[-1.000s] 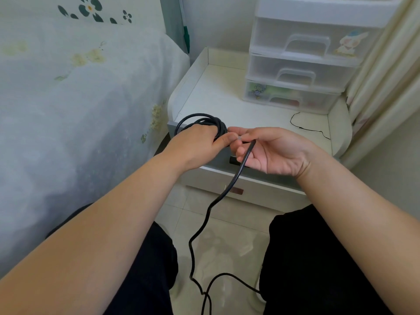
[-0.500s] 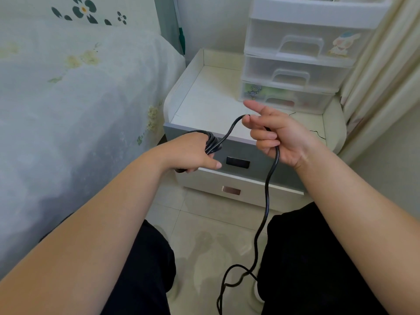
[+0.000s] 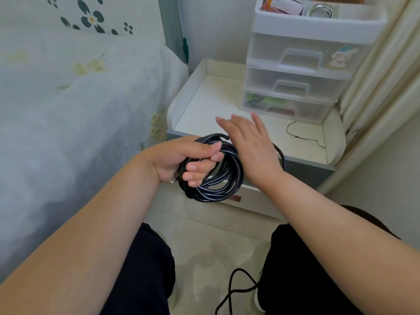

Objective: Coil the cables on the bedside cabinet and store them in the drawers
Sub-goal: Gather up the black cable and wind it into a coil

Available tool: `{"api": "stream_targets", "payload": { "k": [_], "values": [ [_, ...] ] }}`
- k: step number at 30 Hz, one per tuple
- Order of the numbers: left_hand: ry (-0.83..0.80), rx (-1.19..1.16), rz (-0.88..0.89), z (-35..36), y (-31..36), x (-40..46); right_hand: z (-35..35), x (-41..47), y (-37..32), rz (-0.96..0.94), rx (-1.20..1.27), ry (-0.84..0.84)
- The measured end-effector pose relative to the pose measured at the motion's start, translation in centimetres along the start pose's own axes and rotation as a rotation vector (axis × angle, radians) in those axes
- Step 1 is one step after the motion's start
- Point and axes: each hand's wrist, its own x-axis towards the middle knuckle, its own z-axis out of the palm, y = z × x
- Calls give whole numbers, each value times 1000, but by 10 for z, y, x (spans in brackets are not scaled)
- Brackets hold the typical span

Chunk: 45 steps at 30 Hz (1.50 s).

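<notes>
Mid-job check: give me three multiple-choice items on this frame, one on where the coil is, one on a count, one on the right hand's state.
1. Where is the black cable coil?
A. in the left hand
B. on the cabinet top
C. in a drawer

2. How many clear drawers does the plastic drawer unit show?
A. one
B. three
C. five

3. How is the right hand?
A. fist round the coil
B. fingers straight, gripping nothing
C. pulling a drawer handle

Answers: 1 A, its fingers curl round the loops; 2 B, three stacked fronts with handles; 3 B, it is spread flat above the coil.
</notes>
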Motion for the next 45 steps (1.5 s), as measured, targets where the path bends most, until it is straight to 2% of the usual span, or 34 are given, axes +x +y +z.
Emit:
{"api": "stream_targets", "payload": {
  "k": [2,3,5,7,10,13,16,18,20,24,27,29,32,35,38,40,43,45],
  "values": [
    [-42,-18,-4,0,1,-2,-9,4,-7,104,254,-17],
    [-60,-31,-8,-2,2,-4,-11,4,-8,141,301,11],
    [-64,-14,-24,-4,3,-8,-14,4,-6,75,211,121],
    [21,127,-53,-5,6,-11,-17,5,-3,20,194,125],
    [260,417,-79,-9,10,-17,-23,7,1,19,282,62],
    [479,644,-82,-12,11,-19,-28,3,-9,133,451,-132],
    [734,969,-88,-15,8,-12,-35,2,-16,312,876,-498],
    [825,1084,-67,-15,7,-4,-38,4,-12,361,1134,-680],
    [792,1064,-46,-12,7,2,-36,7,-4,430,1274,-673],
    [563,740,-29,-2,9,3,-23,12,6,486,880,-315],
    [453,523,7,4,11,3,-22,16,1,529,995,-70],
    [394,421,60,6,12,2,-18,18,2,553,1033,-30],
    [318,300,149,8,13,0,-10,17,3,544,1047,-113],
    [309,135,212,8,13,-2,-3,17,1,514,1076,-285],
    [295,67,207,4,12,-6,-1,19,6,586,1263,-504],
    [224,27,207,2,12,-10,-1,19,12,611,1441,-615],
    [116,-63,215,-1,13,-15,-2,20,21,617,1570,-618],
    [63,-119,229,-1,15,-17,-1,22,23,660,1447,-581]
  ]
}}
